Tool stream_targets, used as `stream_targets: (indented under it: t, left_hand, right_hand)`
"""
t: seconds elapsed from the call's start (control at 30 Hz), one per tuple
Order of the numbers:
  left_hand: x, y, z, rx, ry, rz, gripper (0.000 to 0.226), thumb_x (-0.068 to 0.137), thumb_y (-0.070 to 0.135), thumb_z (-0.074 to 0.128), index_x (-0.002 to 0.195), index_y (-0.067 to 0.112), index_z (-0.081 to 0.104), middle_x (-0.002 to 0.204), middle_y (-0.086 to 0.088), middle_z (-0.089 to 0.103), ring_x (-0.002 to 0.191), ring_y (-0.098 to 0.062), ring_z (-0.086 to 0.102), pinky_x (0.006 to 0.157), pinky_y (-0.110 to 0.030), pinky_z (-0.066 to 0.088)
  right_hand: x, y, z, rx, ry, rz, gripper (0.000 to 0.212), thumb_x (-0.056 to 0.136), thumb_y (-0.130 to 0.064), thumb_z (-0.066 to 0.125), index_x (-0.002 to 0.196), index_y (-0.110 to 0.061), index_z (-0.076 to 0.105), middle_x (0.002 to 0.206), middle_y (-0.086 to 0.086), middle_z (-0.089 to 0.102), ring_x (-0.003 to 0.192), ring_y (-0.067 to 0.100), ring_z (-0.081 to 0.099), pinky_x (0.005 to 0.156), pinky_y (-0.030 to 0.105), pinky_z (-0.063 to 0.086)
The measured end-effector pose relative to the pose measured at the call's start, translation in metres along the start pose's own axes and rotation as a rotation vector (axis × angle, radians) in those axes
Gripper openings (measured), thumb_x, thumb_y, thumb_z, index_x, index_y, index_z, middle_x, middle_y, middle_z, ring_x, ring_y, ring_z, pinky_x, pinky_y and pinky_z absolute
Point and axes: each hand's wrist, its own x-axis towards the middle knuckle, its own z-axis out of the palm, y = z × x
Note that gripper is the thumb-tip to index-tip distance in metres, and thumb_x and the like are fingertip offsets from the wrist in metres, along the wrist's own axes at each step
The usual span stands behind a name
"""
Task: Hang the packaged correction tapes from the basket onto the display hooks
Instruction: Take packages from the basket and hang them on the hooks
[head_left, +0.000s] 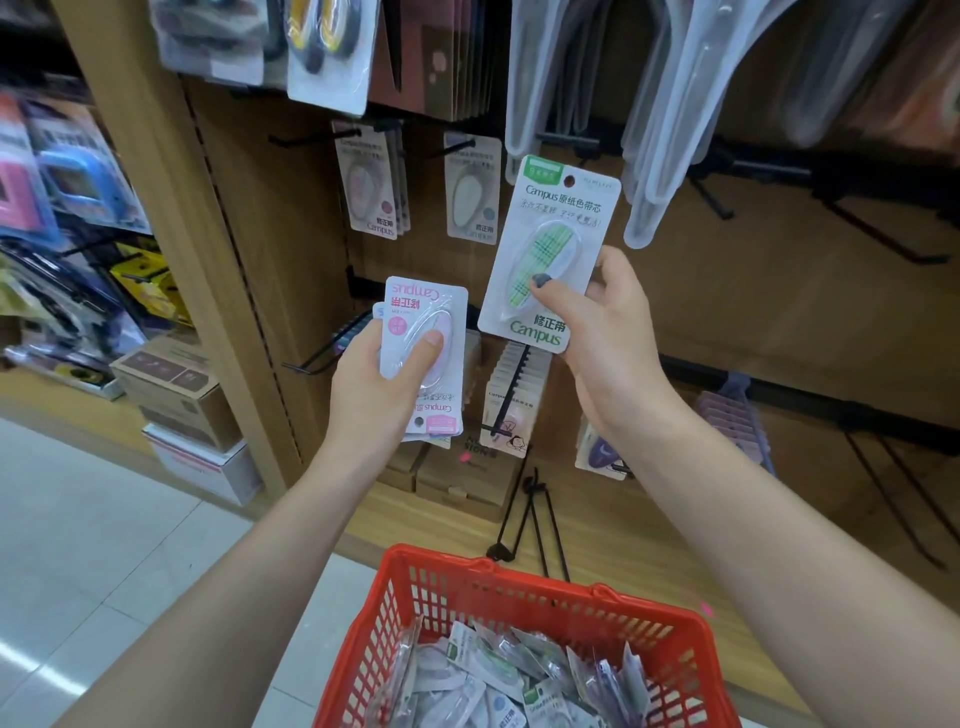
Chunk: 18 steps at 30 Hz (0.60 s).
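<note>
right hand (605, 317) pinching a green plaid correction tape pack (549, 249), upright, held up near the pegboard hooks (457, 148) | left hand (382, 374) gripping a small stack of pink packs (423, 353) upside down, thumb on top | red basket (524, 587) down below, loaded with more packs | two packs (470, 189) already hanging on hooks up top

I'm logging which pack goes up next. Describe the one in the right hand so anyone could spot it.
Above the red basket, in front of the wooden display wall, the right hand holds up a white carded pack. It stands upright with a green plaid correction tape, unlike the upside-down pink packs in the left hand.
</note>
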Motion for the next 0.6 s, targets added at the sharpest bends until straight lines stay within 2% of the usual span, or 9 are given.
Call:
stream_targets:
  t: [0.17,0.4,0.6]
  left_hand:
    - [0.001,0.002,0.001,-0.018,0.002,0.002,0.022,0.094,0.052,0.068,0.113,0.042,0.062,0.105,0.024,0.073,0.094,-0.003,0.075,0.061,-0.018,0.058]
    - [0.003,0.004,-0.001,-0.021,0.003,-0.006,0.012,0.099,0.045,0.067,0.109,0.045,0.063,0.103,0.028,0.072,0.093,0.000,0.075,0.058,-0.014,0.055]
    - [0.002,0.004,-0.001,-0.033,0.000,-0.025,0.013,0.098,0.045,0.068,0.109,0.046,0.062,0.103,0.030,0.072,0.093,0.002,0.074,0.057,-0.014,0.054]
  right_hand:
    - [0.000,-0.003,0.004,-0.097,0.048,-0.060,0.022,0.099,-0.014,0.070,0.115,-0.023,0.058,0.117,-0.007,0.076,0.108,0.008,0.074,0.094,0.043,0.062]
    - [-0.001,-0.002,0.008,-0.154,0.099,-0.048,0.018,0.099,-0.021,0.069,0.112,-0.028,0.059,0.114,-0.008,0.074,0.106,0.009,0.073,0.094,0.044,0.061]
    - [0.031,0.009,0.010,-0.015,0.145,0.142,0.016,0.097,-0.018,0.069,0.112,-0.020,0.063,0.114,0.001,0.076,0.106,0.020,0.074,0.100,0.047,0.059]
